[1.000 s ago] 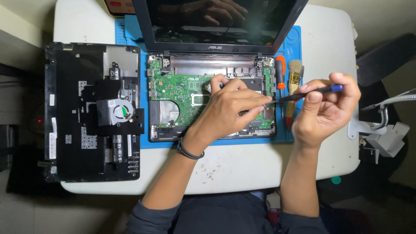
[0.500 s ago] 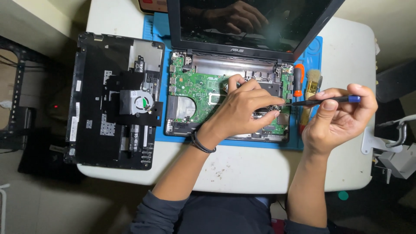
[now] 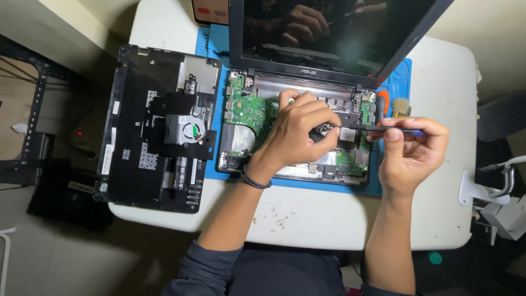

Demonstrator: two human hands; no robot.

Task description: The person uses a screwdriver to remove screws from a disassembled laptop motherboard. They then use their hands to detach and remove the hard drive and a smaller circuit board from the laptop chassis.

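Head view: opened laptop (image 3: 307, 137) sits mid-desk on a blue mat (image 3: 329, 186), screen tilted up at 12 o'clock, green circuit board (image 3: 246, 112) bare. Left hand (image 3: 298, 131) is curled down on the board's middle, fingertips pinched close; what they pinch is hidden. Right hand (image 3: 408, 151) at 3 o'clock is closed on a thin dark screwdriver (image 3: 364, 127), held level, tip pointing at the left fingers. The board looks stiff but fragile, with small parts and thin cables, so it is best taken by its edges or the bare frame; the screwdriver is light, slim, and grips at its handle end. Removed black bottom cover (image 3: 156, 131) with a fan (image 3: 192, 131) lies at 9 o'clock, overhanging the white desk (image 3: 449, 192). The desk is scuffed with crumbs at 6 o'clock. Dim room, dark floor, clutter at both sides.
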